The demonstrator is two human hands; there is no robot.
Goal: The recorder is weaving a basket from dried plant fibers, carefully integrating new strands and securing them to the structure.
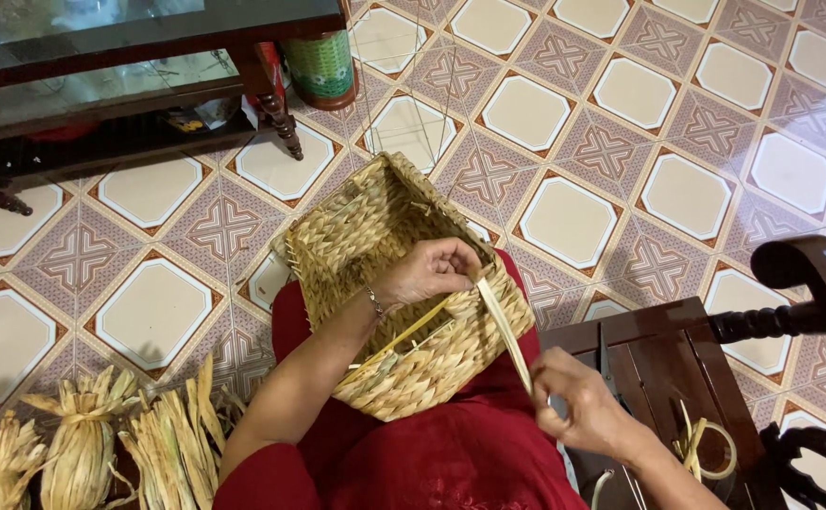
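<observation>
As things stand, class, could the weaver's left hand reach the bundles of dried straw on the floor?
Probably yes. The left hand rests on the woven basket in the lap, and the straw bundles lie on that side with nothing between, though it must first let go.

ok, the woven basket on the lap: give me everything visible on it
The basket is box-shaped, woven from pale straw-like fibre, unfinished, with thin bare wire uprights at its far end. It lies tilted on the red-clothed lap. The left hand rests on its top edge; the right hand pulls a flat strand from it.
</observation>
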